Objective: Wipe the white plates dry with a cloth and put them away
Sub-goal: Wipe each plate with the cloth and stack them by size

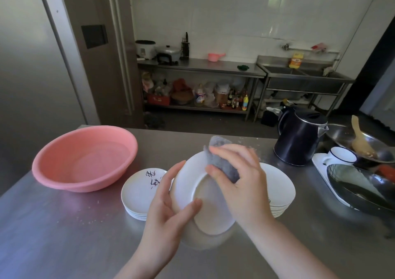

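Plates are what this job turns on, and one white plate [205,195] is held tilted above the steel counter [64,225], its underside facing the person so the cloth can reach it. The left hand [168,206] grips its rim, thumb on the base and fingers curled behind, to steady it. The right hand [239,176] clutches a bunched grey cloth [224,163] and presses it to the upper rim. The plate looks glossy and plain. Two stacks wait behind: one [139,193] near a pink basin [85,159], another [280,189] by a dark kettle [299,137].
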Available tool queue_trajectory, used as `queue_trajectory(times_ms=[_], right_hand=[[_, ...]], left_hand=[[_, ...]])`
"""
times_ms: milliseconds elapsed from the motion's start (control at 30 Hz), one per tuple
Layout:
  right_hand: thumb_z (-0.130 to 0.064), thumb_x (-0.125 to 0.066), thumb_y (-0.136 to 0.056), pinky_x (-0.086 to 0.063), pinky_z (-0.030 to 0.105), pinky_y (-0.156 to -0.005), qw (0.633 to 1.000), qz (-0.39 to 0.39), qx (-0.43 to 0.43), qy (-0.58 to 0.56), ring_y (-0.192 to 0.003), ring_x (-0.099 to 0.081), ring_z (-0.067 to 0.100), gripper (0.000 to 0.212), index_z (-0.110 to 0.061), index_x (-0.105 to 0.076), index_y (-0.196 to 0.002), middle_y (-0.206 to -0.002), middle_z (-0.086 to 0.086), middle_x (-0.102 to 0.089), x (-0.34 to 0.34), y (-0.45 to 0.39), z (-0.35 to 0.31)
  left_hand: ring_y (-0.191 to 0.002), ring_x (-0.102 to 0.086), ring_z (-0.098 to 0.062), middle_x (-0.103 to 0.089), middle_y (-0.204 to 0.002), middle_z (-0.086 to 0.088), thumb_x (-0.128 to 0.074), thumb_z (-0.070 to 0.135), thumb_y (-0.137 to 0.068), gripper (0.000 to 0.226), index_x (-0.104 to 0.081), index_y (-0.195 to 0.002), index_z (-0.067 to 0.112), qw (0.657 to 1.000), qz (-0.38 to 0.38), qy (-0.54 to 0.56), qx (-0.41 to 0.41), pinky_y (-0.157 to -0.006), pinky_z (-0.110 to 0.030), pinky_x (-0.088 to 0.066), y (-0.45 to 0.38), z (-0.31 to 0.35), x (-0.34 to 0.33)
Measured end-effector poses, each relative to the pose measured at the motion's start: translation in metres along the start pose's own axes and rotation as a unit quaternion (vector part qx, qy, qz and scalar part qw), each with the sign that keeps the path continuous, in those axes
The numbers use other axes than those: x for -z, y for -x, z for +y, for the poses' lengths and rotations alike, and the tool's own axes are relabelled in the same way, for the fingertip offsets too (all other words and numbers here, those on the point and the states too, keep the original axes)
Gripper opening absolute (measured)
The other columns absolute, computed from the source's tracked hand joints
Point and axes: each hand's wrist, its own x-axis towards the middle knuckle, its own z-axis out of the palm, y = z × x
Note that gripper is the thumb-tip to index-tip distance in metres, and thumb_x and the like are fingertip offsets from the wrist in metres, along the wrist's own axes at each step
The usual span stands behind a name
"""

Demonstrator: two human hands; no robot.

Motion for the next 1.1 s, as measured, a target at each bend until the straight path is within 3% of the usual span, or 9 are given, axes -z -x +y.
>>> queue_trajectory(times_ms=[67,200,333,400,567,667,767,900,1100], right_hand=[[-0.027,-0.072,-0.080,-0.036,0.014,-0.093,0.998,-0.034,0.060,0.001,-0.103,-0.052,0.007,0.030,-0.023,-0.072,-0.110,-0.106,-0.014,-0.062,-0.008,0.004,-0.010],[-0.022,-0.073,-0.080,-0.034,0.014,-0.097,0.990,-0.082,0.116,0.001,-0.102,-0.051,0.010,0.029,-0.020,-0.072,-0.110,-0.109,-0.013,-0.062,-0.016,0.009,-0.016],[-0.025,-0.070,-0.083,-0.040,0.020,-0.095,0.991,-0.098,0.092,-0.023,-0.107,-0.053,0.010,0.028,-0.021,-0.072,-0.110,-0.113,-0.015,-0.062,-0.008,0.000,-0.009],[-0.025,-0.071,-0.083,-0.038,0.016,-0.097,0.993,-0.094,0.064,-0.026,-0.111,-0.054,0.009,0.028,-0.022,-0.072,-0.111,-0.114,-0.015,-0.063,-0.002,-0.009,-0.004],[-0.019,-0.071,-0.082,-0.039,0.013,-0.093,0.996,-0.054,-0.053,-0.054,-0.111,-0.056,0.004,0.024,-0.019,-0.072,-0.106,-0.113,-0.015,-0.064,0.016,-0.018,0.022],[-0.013,-0.073,-0.084,-0.047,0.022,-0.088,0.993,-0.013,-0.100,-0.067,-0.106,-0.059,0.004,0.021,-0.020,-0.072,-0.104,-0.107,-0.015,-0.065,0.023,-0.009,0.036],[-0.024,-0.070,-0.080,-0.051,0.035,-0.086,0.987,0.046,-0.128,-0.084,-0.104,-0.061,0.010,0.021,-0.023,-0.071,-0.101,-0.102,-0.014,-0.064,0.023,0.009,0.039],[-0.034,-0.068,-0.077,-0.052,0.039,-0.082,0.988,0.104,-0.087,-0.078,-0.099,-0.061,0.014,0.023,-0.027,-0.068,-0.099,-0.099,-0.015,-0.061,0.012,0.034,0.031],[-0.029,-0.078,-0.076,-0.048,0.027,-0.085,0.991,0.128,0.018,-0.029,-0.092,-0.064,0.018,0.028,-0.020,-0.074,-0.102,-0.098,-0.008,-0.062,-0.017,0.059,0.009]], left_hand=[[-0.124,-0.057,-0.009,-0.063,-0.131,0.011,-0.070,0.007,-0.074,0.067,-0.052,-0.133,0.031,1.000,0.008,-0.005,0.002,-0.099,-0.025,-0.049,0.001,0.001,-0.003],[-0.112,-0.050,0.023,-0.061,-0.113,0.042,-0.076,0.011,-0.073,0.062,-0.049,-0.123,0.034,0.999,0.035,-0.001,0.020,-0.082,0.000,-0.042,0.004,0.005,-0.009],[-0.127,-0.052,-0.001,-0.061,-0.132,0.019,-0.073,0.010,-0.073,0.066,-0.054,-0.131,0.035,1.000,0.023,0.010,0.012,-0.101,-0.016,-0.045,0.003,-0.001,-0.001],[-0.127,-0.055,-0.013,-0.060,-0.135,0.009,-0.075,0.011,-0.072,0.067,-0.057,-0.131,0.036,0.999,0.021,0.023,0.004,-0.101,-0.025,-0.048,0.003,-0.002,0.001],[-0.113,-0.063,-0.009,-0.066,-0.120,0.021,-0.070,0.007,-0.067,0.065,-0.059,-0.126,0.033,0.994,0.080,0.075,0.013,-0.085,-0.025,-0.054,0.000,0.005,0.001],[-0.113,-0.065,-0.018,-0.067,-0.125,0.005,-0.068,0.008,-0.069,0.066,-0.058,-0.128,0.036,0.986,0.107,0.122,0.030,-0.088,-0.034,-0.051,-0.005,0.008,0.004],[-0.110,-0.066,-0.016,-0.069,-0.122,0.006,-0.072,0.002,-0.069,0.072,-0.056,-0.130,0.035,0.978,0.138,0.153,0.033,-0.082,-0.028,-0.057,-0.012,0.014,0.001],[-0.115,-0.064,-0.020,-0.069,-0.122,0.007,-0.063,0.011,-0.077,0.063,-0.052,-0.132,0.039,0.966,0.178,0.183,0.035,-0.104,-0.058,-0.043,-0.018,0.023,-0.010],[-0.112,-0.066,-0.019,-0.069,-0.118,0.009,-0.059,0.000,-0.088,0.062,-0.050,-0.133,0.041,0.952,0.215,0.213,0.043,-0.102,-0.056,-0.047,-0.021,0.026,-0.030]])
